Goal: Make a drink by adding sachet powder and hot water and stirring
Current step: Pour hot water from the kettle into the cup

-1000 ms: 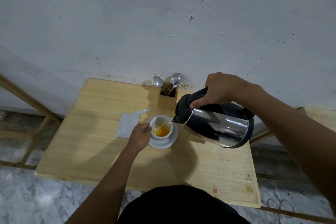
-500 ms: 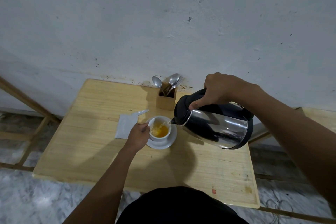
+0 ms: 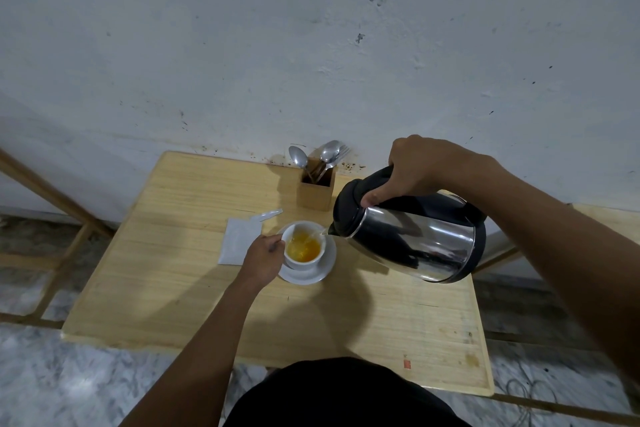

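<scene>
Kettle [image 3: 415, 239] gripped by right hand [image 3: 426, 166]; left hand [image 3: 263, 256] seemingly pinches cup [image 3: 300, 264] handle, mostly hidden.

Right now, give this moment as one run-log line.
step: pouring water | right hand grips tilted kettle | left hand holds cup on saucer | cup: orange liquid | sachet: lying beside saucer

The room was dim, with soft, flat light coming from above. Broad, fuzzy-edged shadows lay on the surface [image 3: 398, 340] beneath the arms, and pale highlights streaked the steel kettle [image 3: 433, 243]. Toward the corners the view bowed and smeared.
</scene>
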The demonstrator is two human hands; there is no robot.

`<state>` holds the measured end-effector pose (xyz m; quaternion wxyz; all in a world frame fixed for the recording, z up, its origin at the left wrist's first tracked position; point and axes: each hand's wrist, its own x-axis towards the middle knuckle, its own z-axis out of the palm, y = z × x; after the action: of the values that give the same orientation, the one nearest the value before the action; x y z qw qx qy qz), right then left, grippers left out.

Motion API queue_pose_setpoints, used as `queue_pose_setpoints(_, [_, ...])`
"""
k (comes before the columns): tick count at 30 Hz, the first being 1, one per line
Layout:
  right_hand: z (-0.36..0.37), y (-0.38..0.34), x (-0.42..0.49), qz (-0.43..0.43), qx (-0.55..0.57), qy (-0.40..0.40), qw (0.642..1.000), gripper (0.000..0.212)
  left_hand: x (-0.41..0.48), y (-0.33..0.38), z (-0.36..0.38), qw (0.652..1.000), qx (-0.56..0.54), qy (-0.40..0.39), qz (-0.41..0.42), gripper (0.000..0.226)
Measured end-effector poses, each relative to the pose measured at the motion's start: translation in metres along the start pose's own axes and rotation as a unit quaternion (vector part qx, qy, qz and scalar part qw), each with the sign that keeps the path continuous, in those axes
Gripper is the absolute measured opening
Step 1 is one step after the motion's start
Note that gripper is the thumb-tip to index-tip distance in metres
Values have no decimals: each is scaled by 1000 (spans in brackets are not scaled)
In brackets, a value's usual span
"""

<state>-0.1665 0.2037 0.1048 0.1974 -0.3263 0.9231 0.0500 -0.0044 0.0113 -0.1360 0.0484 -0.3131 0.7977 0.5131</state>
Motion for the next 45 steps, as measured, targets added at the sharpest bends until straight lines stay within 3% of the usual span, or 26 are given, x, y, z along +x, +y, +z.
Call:
queue_pose_setpoints(35, [-9, 2, -3, 4, -7, 0, 1000, 76, 0, 3, -2, 1000, 9, -9, 0, 34])
queue_pose_setpoints(45, [-6, 16, -5, 13, 42, 1, 999, 76, 0, 2, -1, 1000, -17, -11, 15, 27])
